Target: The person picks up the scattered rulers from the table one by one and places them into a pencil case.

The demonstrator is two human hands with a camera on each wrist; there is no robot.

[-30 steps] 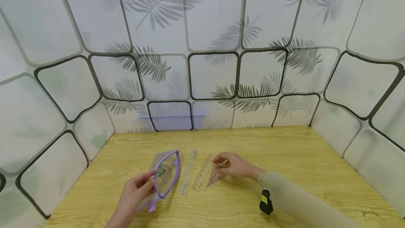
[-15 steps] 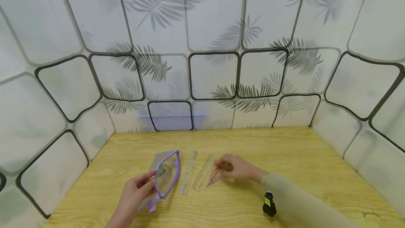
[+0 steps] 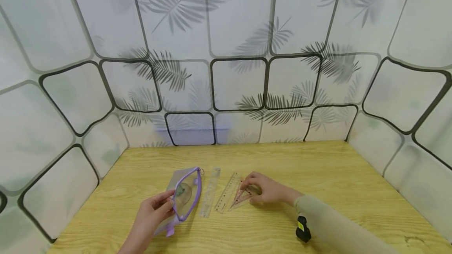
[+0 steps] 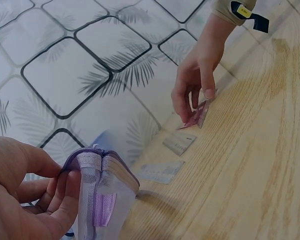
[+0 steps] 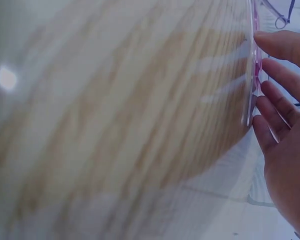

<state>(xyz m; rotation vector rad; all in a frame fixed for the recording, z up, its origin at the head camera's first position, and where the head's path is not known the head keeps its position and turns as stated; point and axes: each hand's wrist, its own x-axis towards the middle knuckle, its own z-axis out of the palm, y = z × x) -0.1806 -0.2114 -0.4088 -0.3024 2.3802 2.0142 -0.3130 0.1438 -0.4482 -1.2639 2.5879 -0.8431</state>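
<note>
On the left, my left hand (image 3: 152,211) pinches the purple zip edge of a see-through pouch (image 3: 199,189), its mouth spread wide. Inside the pouch shows a rounded clear shape (image 3: 183,194) with a green patch. My right hand (image 3: 269,189) is over a clear set square (image 3: 240,199) with pink markings, lying on the table. In the left wrist view, thumb and fingers are at opposite edges of the set square (image 4: 196,117). Between the pouch and set square lie two clear rulers; the nearer to the set square is a short ruler (image 3: 226,193), the other a longer ruler (image 3: 210,193).
The wooden table (image 3: 300,160) stretches out on both sides. A patterned curtain (image 3: 240,81) with leaf prints stands behind the table and along its sides. A black strap (image 3: 303,229) with a yellow label hangs from the right sleeve (image 3: 335,222).
My right hand has shifted slightly right over the set square, its thumb coming to the right-hand edge. The left hand and the pouch hold still.
</note>
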